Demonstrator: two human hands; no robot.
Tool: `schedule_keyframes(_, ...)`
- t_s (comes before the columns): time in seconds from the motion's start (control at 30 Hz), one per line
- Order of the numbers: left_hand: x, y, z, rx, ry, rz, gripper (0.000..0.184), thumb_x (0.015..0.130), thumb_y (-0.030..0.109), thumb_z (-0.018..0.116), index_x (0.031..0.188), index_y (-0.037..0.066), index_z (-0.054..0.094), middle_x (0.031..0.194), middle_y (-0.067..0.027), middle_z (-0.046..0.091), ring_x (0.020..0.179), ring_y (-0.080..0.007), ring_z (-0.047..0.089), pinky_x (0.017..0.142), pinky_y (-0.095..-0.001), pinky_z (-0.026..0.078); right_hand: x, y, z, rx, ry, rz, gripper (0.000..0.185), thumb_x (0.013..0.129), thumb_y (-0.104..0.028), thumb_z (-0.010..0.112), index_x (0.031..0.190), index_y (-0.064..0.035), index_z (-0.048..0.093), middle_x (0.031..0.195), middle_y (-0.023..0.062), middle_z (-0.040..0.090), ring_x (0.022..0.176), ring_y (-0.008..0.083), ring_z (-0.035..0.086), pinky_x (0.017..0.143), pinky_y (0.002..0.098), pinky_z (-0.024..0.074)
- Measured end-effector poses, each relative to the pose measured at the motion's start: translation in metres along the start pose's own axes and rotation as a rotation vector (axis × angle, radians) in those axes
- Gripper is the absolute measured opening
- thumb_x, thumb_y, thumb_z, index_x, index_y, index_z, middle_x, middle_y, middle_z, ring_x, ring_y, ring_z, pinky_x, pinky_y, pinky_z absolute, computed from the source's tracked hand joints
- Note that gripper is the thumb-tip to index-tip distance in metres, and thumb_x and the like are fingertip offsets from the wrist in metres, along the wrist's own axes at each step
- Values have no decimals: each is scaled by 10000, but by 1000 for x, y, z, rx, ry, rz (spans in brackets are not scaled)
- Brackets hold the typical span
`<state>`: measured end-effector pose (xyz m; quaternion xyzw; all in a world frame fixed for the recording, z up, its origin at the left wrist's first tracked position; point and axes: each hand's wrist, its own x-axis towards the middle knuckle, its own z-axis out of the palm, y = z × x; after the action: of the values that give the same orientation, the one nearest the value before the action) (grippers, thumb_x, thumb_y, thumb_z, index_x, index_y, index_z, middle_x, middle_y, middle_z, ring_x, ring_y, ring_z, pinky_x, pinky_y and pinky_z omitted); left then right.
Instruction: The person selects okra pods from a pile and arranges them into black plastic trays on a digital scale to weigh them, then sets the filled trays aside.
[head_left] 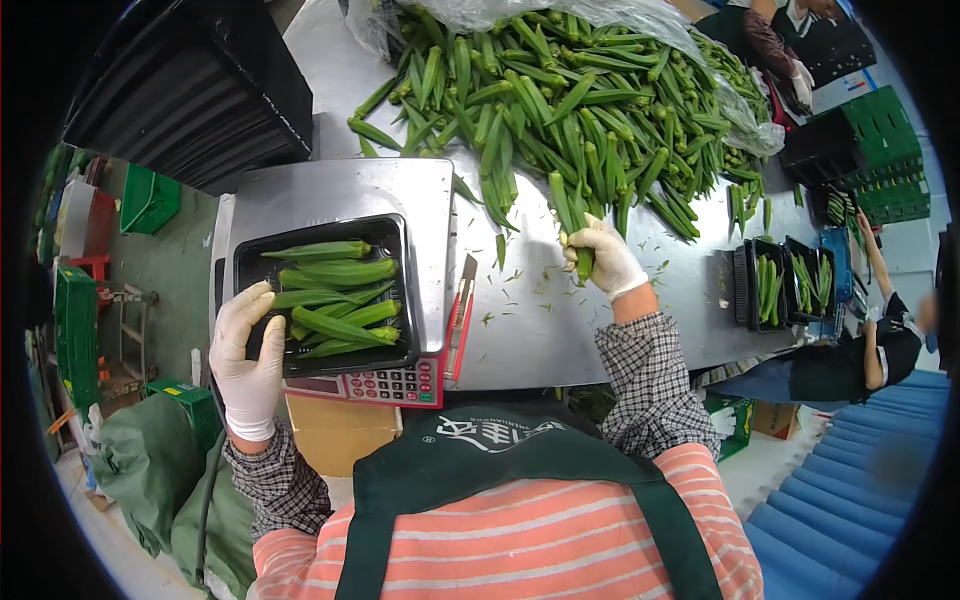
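A black tray (408, 350) with several green okra pods (345, 272) lying in it sits on the metal plate of a scale (432, 200). My left hand (245, 345), in a white glove, is at the tray's left side, thumb and fingers apart, fingertips close to the pod ends. Whether it touches the tray rim is hard to tell. My right hand (608, 258), also gloved, is closed round okra (562, 200) at the front edge of a big okra pile (560, 100). One pod end pokes out below the fingers.
A red-handled cutter (461, 320) lies beside the scale's red keypad (390, 383). Stacked black trays (190, 90) stand at upper left. More filled trays (770, 285) are at right, near a co-worker (850, 360). Plastic film (620, 15) edges the pile; another person is at upper right.
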<state>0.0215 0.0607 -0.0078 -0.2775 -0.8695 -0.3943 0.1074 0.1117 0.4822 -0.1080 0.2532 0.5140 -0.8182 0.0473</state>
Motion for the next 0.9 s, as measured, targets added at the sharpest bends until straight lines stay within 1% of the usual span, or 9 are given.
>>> schedule_keyframes(0.17,8,8,2,-60,4,20,237,747,-42,640,981,-9,624,1064,-150,620,982,-263,598,879,-327,452,-24,-22,34,103,-295,-85,286,726,-45,560,1007,-9,515,821,71,584,617,119,524,573,247,450)
schedule_keyframes(0.3,14,3,-2,-39,62,36,258,745,-39,641,1002,-23,628,1073,-155,622,1000,-258,596,886,-317,446,-35,-59,99,-338,-373,-49,405,681,-71,566,1077,5,532,795,33,569,626,85,509,580,228,424)
schedule_keyframes(0.43,12,-25,-11,-476,145,-148,505,943,346,482,1229,-70,493,1230,-179,538,1163,-259,494,1024,-347,325,-32,-84,200,-851,-624,-87,405,710,-128,600,1092,-7,544,781,-3,557,644,60,486,578,203,404)
schedule_keyframes(0.5,15,-40,-5,-567,65,-118,694,939,500,400,1331,-72,369,1330,-188,444,1256,-249,397,1071,-341,245,-6,-58,226,-867,-812,-346,485,729,-156,620,1175,3,517,921,83,597,857,156,559,766,280,457)
schedule_keyframes(0.57,19,-37,-14,-522,-188,-160,808,913,595,334,1361,-77,311,1366,-197,408,1284,-256,370,1086,-346,224,-5,-50,254,-1087,-739,-342,514,721,-140,630,1196,15,512,1028,140,604,956,196,571,834,305,455)
schedule_keyframes(0.63,18,-27,-20,-529,-247,-214,784,916,586,346,1332,-78,369,1343,-193,440,1276,-246,383,1080,-338,233,2,-56,256,-1198,-651,-684,525,724,-150,651,1197,36,514,1094,173,597,985,210,581,854,301,456)
schedule_keyframes(0.7,13,-28,-26,-460,-248,-207,771,920,576,348,1309,-89,398,1330,-194,455,1270,-245,392,1078,-342,242,5,-75,231,-847,-501,-393,469,799,-167,645,1201,42,523,1129,153,597,976,195,587,878,290,456)
schedule_keyframes(0.8,-1,-42,-36,-557,-35,-219,678,947,485,375,1277,-106,426,1310,-195,476,1246,-254,425,1076,-351,263,24,-90,155,-750,-183,-429,327,818,-150,608,1083,41,602,966,111,656,885,135,597,805,249,463)
schedule_keyframes(0.9,-20,-54,-49,-738,96,-220,609,966,426,378,1257,-105,446,1281,-213,494,1226,-271,448,1072,-379,285,47,-61,69,-966,189,-352,237,811,-142,588,972,21,650,732,73,650,546,92,555,534,271,467)
